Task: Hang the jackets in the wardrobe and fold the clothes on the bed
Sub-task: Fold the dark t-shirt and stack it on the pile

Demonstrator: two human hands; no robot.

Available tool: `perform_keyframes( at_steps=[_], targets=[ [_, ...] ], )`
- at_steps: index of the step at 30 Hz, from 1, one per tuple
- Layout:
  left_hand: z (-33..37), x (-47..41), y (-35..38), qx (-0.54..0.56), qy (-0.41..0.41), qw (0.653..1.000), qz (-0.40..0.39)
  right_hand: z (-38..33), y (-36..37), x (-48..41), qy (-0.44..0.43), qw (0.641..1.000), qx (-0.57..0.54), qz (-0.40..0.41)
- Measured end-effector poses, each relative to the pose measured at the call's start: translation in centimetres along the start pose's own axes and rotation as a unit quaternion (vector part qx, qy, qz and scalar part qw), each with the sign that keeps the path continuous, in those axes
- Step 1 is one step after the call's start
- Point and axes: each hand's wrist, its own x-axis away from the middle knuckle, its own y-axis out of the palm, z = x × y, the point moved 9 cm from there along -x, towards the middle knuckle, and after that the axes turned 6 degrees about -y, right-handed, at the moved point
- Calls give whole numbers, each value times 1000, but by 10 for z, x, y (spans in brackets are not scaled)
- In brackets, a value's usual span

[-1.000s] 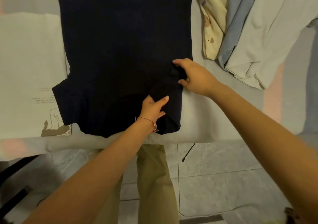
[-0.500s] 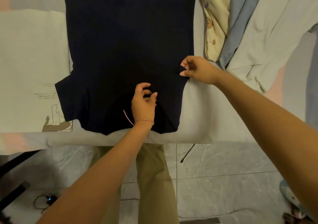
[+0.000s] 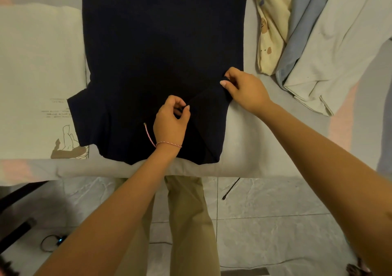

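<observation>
Cream printed shirt [image 3: 38, 80]: lies flat at the left on the bed [image 3: 244, 148], partly under the dark garment.
Dark navy shirt [image 3: 161, 42]: spread flat in the middle of the bed, one sleeve already turned in at the right.
Left hand [image 3: 170, 123]: fingers pinch a fold of the navy cloth near the hem.
Right hand [image 3: 244, 89]: fingers grip the right edge of the cloth.
Advice: I think both hands should pull the fold straight and taut before pressing it down.
Pile of light clothes [image 3: 307, 42]: waits at the right.

Dim warm indoor light, soft shadows, wide-angle bending at edges
</observation>
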Motion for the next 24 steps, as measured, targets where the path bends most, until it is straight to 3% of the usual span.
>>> perform_keyframes(
  at_steps=[4,7,9,11,14,17,21,24],
  targets=[
    [-1,-5,0,-63,-5,998,29,-1,4,-1,40,997,27,56],
    [8,-2,0,-113,23,991,63,-10,-4,9,18,980,93,173],
    [18,5,2,-181,72,976,98,-21,-12,28,-12,954,128,270],
    [33,17,14,-227,156,958,81,-35,-5,43,-65,943,129,301],
    [27,44,53,-344,265,900,-41,-50,38,54,-173,959,125,187],
    [-10,52,69,-467,244,840,-127,-36,68,58,-179,966,174,70],
    [-24,35,68,-480,149,846,-178,-9,66,42,-76,964,254,12],
    [-22,36,69,-482,131,843,-201,-8,59,33,7,970,243,19]
  ],
)
